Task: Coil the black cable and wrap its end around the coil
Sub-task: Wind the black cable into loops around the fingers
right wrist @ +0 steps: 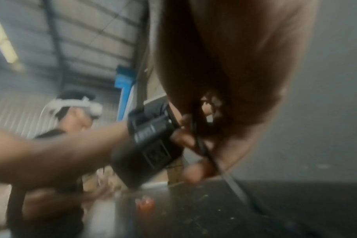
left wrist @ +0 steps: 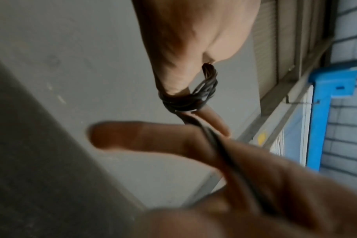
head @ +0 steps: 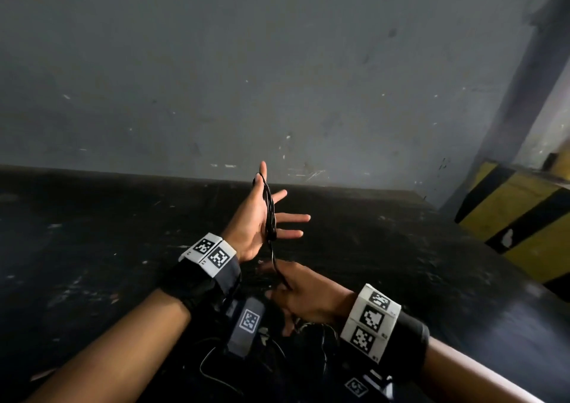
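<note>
Black cable sits coiled from thumb to little finger of the raised left hand, fingers splayed straight; the right hand below pinches its trailing end above the dark tabletop.

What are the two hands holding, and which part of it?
The left hand carries the black cable's coil, looped between thumb and little finger, fingers spread straight. The right hand pinches the loose end hanging just below the coil.
</note>
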The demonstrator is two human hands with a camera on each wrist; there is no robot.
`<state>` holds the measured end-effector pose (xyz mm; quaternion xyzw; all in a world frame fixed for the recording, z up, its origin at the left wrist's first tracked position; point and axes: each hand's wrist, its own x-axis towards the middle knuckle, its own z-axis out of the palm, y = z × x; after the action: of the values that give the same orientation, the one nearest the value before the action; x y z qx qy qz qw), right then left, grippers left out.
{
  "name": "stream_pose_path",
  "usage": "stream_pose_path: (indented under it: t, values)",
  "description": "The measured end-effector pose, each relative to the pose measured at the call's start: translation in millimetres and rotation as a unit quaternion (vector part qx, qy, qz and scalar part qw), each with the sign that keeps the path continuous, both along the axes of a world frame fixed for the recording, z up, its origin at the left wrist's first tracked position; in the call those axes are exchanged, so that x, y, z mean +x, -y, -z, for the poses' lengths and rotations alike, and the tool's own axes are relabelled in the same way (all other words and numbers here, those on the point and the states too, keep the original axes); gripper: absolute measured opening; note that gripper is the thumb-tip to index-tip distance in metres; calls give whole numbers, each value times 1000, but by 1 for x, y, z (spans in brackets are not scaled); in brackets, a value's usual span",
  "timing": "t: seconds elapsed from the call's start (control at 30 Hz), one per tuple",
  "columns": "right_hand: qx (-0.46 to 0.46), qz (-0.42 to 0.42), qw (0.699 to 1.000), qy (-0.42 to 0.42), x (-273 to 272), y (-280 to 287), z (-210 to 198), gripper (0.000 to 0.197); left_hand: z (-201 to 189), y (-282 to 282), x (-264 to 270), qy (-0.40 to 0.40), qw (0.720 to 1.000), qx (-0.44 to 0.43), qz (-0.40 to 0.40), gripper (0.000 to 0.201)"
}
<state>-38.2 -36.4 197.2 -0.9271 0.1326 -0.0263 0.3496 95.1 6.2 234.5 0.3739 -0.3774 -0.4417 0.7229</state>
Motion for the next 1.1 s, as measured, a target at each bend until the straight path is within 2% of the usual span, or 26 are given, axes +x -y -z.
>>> stream_pose_path:
  t: [0.07,0.2,0.33,0.43,0.57,0.67,0.77,0.87,0.97,1.1]
  values:
    - [20,2,999,-39,-4,-1,-4,32,7,0,3,39,998,32,-30,46]
    - [-163,-30,982,-87,-13,-1,-28,28,27,-7,12,130,985,92,-60,57]
    - [-264,-63,945,-184,-18,4,-59,29,50,-13,5,170,970,172,17,59]
    - [-338,-33,918,-204,-17,7,-88,20,58,-11,-12,186,957,206,85,66]
    - [-390,-57,886,-247,-13,3,-113,17,55,-5,-26,220,940,242,97,61]
    - [-383,-67,887,-250,-16,8,-123,20,52,-5,-22,235,943,229,57,56]
    - [-252,-108,933,-234,-20,8,-120,12,49,-7,-14,214,955,207,-20,48]
    - [-189,-130,949,-218,-23,-2,-111,14,50,-6,-8,224,950,201,-77,46]
    - [-279,-142,936,-163,-18,-1,-116,16,55,-6,-11,210,951,221,-59,48]
    - [-378,-142,904,-142,-11,13,-131,10,58,-12,-22,224,942,241,66,55]
